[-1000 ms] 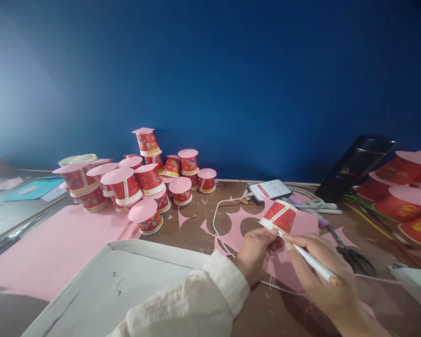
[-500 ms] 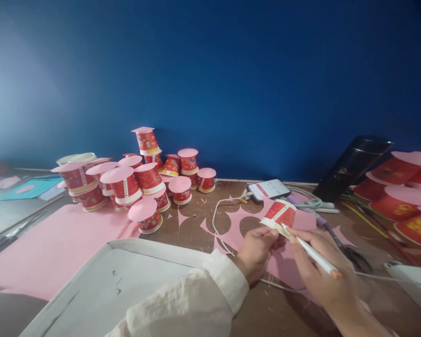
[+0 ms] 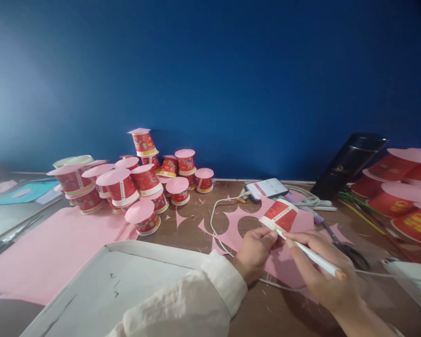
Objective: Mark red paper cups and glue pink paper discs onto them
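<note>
A red and white paper cup is tilted in front of me, its rim toward me. My left hand pinches that rim between thumb and fingers. My right hand grips a white pen with an orange end, and the pen's tip is at the cup's rim. Pink paper with round cut-outs lies under and beside the hands. To the left, several red cups stand stacked, with pink paper discs on top.
A phone on a white cable lies behind the cup. Dark scissors and a leaning black bottle are to the right, near more red cups. A white tray and pink sheets lie left.
The pen tip has shifted slightly left and down along the cup's rim, and the pen lies a little flatter. The whole view has shifted slightly.
</note>
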`<action>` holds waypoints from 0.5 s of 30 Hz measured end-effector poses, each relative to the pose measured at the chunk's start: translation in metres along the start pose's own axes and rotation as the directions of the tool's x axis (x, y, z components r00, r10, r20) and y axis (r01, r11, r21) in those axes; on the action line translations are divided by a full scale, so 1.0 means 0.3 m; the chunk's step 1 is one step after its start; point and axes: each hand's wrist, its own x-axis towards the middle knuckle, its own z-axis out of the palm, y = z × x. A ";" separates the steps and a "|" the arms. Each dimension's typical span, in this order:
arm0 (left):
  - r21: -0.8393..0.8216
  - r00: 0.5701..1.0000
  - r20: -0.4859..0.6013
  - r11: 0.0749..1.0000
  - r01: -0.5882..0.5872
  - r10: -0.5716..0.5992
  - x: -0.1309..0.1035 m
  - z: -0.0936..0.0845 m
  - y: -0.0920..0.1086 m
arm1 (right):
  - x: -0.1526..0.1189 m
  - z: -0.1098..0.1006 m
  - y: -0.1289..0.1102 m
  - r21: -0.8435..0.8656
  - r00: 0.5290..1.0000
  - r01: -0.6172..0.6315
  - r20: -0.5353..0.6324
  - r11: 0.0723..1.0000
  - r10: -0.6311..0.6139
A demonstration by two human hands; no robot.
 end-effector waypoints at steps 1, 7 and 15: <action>0.008 1.000 0.002 1.000 -0.003 0.003 0.002 -0.002 -0.003 | 0.002 -0.001 0.000 -0.003 1.000 -0.017 -0.002 1.000 0.017; 0.088 0.999 0.012 0.995 -0.043 0.042 -0.001 -0.002 0.003 | -0.001 0.004 -0.003 -0.073 0.997 -0.053 -0.061 0.996 0.049; 0.160 0.997 0.035 0.985 -0.066 0.062 -0.020 0.008 0.030 | -0.008 0.010 0.002 -0.064 0.999 -0.036 -0.043 0.997 0.034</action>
